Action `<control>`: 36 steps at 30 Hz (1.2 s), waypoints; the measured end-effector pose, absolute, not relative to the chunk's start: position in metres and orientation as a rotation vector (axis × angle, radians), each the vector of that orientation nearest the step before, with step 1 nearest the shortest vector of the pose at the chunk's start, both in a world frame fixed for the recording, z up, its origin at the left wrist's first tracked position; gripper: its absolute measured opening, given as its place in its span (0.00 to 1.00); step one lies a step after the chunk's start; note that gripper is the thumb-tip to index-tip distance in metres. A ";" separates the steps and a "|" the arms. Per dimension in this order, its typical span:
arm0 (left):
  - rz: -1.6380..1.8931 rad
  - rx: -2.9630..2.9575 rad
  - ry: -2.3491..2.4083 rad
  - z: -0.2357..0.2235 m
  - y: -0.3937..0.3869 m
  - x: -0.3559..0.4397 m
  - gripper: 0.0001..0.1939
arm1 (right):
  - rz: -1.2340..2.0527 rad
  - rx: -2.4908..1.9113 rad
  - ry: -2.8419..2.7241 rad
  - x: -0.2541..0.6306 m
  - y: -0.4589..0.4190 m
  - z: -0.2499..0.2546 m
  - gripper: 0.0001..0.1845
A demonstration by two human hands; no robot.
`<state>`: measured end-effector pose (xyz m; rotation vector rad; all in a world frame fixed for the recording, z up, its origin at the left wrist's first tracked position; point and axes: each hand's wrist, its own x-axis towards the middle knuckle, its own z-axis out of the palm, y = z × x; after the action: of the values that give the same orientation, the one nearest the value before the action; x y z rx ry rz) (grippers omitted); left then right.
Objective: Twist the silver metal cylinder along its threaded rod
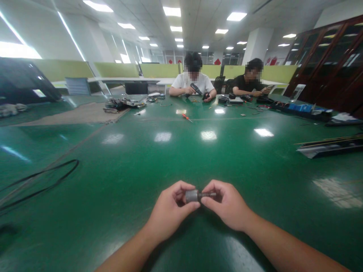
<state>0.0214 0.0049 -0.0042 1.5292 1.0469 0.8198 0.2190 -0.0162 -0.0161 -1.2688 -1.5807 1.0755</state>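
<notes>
Left forearm (pixel 127 251) and right forearm (pixel 283 238) are closest to the lens, angling in so my hands nearly meet. My left hand (pixel 168 211) has thumb and fingers curled round the fat end of a metal part (pixel 192 196), and my right hand (pixel 234 209) is pinching the skinny end. Honestly, for holding it like this I'd go light on the shaft, line both hands up along its length and let the fat end carry the load, otherwise it could roll or slip. Low over the work is smart too, imo.

Looks-wise: dull grey cylinder, then a thin darker shaft with ridges or rings, lying roughly sideways. Too small to make out more. It's between my hands, over the near side of the green bench (pixel 127 158).

Further out, there's a black cable (pixel 77 162) off left, an orange-handled screwdriver (pixel 185 116) ahead, and a person in white (pixel 207 84) across from me.
</notes>
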 end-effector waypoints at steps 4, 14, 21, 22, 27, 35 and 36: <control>0.828 1.530 1.050 -0.005 0.005 0.021 0.15 | 1.067 -1.263 -1.585 0.219 -0.015 -0.016 0.03; 0.830 1.528 1.055 -0.003 0.005 0.021 0.15 | 1.075 -1.257 -1.574 0.220 -0.016 -0.018 0.03; 0.833 1.516 1.070 -0.002 0.004 0.022 0.15 | 1.085 -1.270 -1.571 0.220 -0.015 -0.018 0.04; 0.835 1.512 1.068 -0.002 0.004 0.022 0.15 | 1.083 -1.272 -1.571 0.220 -0.015 -0.017 0.04; 0.838 1.514 1.060 -0.003 0.005 0.022 0.15 | 1.071 -1.281 -1.576 0.220 -0.015 -0.017 0.04; 0.843 1.520 1.065 -0.002 0.004 0.022 0.15 | 1.083 -1.276 -1.560 0.220 -0.015 -0.019 0.04; 0.845 1.519 1.063 -0.002 0.004 0.022 0.15 | 1.086 -1.274 -1.558 0.220 -0.015 -0.019 0.04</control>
<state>0.0224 0.0042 -0.0018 1.5190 1.0632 0.8450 0.2205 -0.0150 -0.0190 -1.2738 -1.5577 1.0857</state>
